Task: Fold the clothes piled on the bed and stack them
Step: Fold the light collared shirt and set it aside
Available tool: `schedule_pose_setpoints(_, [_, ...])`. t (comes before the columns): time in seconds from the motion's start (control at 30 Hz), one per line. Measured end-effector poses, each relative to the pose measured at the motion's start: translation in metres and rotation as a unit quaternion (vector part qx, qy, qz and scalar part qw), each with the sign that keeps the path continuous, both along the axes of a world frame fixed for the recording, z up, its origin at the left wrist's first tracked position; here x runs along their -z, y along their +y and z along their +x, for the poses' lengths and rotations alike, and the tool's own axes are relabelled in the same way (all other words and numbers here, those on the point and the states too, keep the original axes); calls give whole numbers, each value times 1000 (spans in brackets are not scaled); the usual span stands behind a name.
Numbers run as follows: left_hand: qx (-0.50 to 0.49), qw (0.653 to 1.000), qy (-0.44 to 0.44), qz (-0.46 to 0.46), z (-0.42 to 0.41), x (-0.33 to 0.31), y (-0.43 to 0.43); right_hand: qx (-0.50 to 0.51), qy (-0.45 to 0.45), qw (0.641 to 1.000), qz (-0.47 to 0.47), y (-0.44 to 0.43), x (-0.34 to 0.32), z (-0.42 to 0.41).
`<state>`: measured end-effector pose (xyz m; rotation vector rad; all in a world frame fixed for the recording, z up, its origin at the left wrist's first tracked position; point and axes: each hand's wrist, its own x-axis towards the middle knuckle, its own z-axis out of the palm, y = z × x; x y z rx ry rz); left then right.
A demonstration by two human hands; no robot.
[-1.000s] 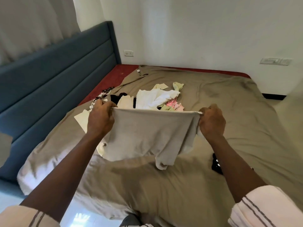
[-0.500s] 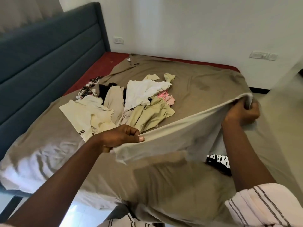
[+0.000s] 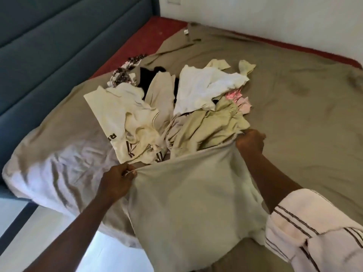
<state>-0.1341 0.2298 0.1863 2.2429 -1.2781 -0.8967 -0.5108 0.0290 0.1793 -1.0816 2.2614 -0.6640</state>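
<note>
Near the bed's (image 3: pixel 294 118) edge, both hands (image 3: pixel 117 178) (image 3: pixel 250 141) pinched one beige garment (image 3: pixel 188 193), unfolded; the pile (image 3: pixel 176 107) beyond lay untouched, nothing stacked.

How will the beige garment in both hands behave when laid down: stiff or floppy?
Probably floppy: the beige garment sags between the left hand and right hand. Likely light: two edge grips hold it up. May crease: folds radiate from the left grip.
</note>
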Motion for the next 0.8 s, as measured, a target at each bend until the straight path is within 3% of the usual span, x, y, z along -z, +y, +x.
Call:
schedule_pose_setpoints(0.07, [8, 997, -82, 15, 20, 55, -13, -30, -25, 998, 57, -15, 58, 21])
schedule_pose_setpoints(0.17, [12, 987, -156, 26, 41, 114, -32, 7, -131, 988, 85, -39, 115, 54])
schedule_pose_setpoints(0.23, [-4, 987, -158, 36, 58, 152, -48, 22, -184, 980, 70, -62, 150, 77])
schedule_pose_setpoints(0.37, [-31, 989, -132, 64, 79, 204, -72, 46, -193, 980, 23, -95, 176, 106])
schedule_pose_setpoints(0.57, [19, 986, -128, 109, 78, 229, -95, 66, -250, 965, 37, -105, 181, 109])
schedule_pose_setpoints(0.8, [34, 978, -194, -71, 37, 207, -30, 204, -253, 943, -73, -34, 171, 78])
